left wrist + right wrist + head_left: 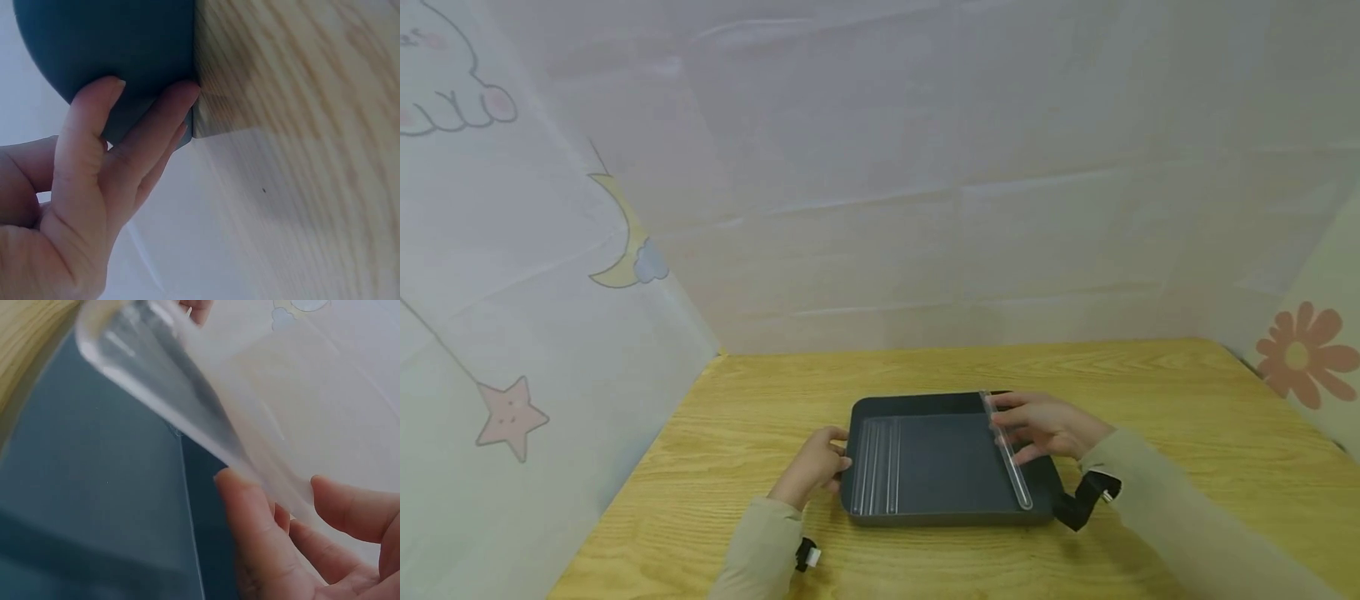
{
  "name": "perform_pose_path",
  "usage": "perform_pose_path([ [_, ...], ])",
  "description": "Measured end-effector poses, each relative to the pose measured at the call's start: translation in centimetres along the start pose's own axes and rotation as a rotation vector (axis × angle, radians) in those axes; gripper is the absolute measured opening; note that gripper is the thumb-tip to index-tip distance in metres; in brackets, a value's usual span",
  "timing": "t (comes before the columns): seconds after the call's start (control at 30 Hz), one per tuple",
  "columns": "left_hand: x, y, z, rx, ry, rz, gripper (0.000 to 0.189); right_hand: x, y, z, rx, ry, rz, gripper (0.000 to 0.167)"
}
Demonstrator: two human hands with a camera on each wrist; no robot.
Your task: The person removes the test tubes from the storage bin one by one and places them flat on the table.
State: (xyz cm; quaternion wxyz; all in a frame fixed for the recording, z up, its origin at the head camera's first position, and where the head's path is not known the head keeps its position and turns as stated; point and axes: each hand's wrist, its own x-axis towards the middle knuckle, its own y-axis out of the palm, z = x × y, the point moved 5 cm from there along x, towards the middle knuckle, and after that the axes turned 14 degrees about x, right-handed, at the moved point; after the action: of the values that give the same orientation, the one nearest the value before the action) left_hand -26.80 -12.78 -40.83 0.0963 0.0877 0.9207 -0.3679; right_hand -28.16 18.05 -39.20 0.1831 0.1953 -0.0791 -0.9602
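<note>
A dark grey rectangular tray (947, 518) lies on the table. Along its left side, several clear tubes (880, 467) lie side by side. My right hand (1048, 423) pinches another clear tube (1011, 458) between thumb and fingers, slanted over the tray's right part. Up close in the right wrist view, this tube (156, 394) shows a rounded near end. My left hand (816, 467) rests its fingers against the tray's left outer wall. Fairly straight fingers (150, 134) touch the outside of the tray (125, 44) in the left wrist view; part of that hand is out of frame.
The wood-grain table (760, 408) extends around the tray. Pale sheets (925, 208) hang as walls behind it and at both sides, printed with a moon (617, 242), a star (512, 418) and a flower (1303, 354). Black wrist mounts (1078, 500) sit beside the sleeves.
</note>
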Motion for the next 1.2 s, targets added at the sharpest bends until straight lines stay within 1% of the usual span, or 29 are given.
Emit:
perform_pose_path([
  [0.23, 0.1, 0.0, 0.0, 0.006, -0.010, -0.003, 0.043, -0.4, -1.2, -0.1, 0.009, 0.004, -0.009, 0.068],
  [0.37, 0.0, 0.0, -0.2, 0.005, -0.017, -0.006, 0.043, -0.9, -1.6, 0.0, 0.001, -0.010, 0.009, 0.070],
  [0.57, -0.1, 0.0, -0.2, 0.003, -0.023, -0.010, 0.042, -1.5, -2.1, 0.3, 0.041, -0.026, 0.020, 0.071],
  [0.73, -0.1, 0.0, -0.2, -0.009, -0.026, -0.006, 0.043, -2.0, -2.7, 0.4, 0.050, -0.038, 0.023, 0.072],
  [0.9, 0.0, 0.0, -0.1, -0.013, -0.022, -0.008, 0.042, -2.3, -3.5, 0.3, 0.070, -0.053, 0.027, 0.070],
  [1.1, -0.1, 0.1, -0.1, -0.015, -0.001, -0.008, 0.042, -2.7, -4.5, -0.1, 0.056, -0.073, 0.067, 0.069],
  [1.2, -0.2, 0.1, -0.1, -0.019, 0.005, -0.005, 0.042, -2.8, -5.1, -0.4, 0.063, -0.082, 0.072, 0.065],
])
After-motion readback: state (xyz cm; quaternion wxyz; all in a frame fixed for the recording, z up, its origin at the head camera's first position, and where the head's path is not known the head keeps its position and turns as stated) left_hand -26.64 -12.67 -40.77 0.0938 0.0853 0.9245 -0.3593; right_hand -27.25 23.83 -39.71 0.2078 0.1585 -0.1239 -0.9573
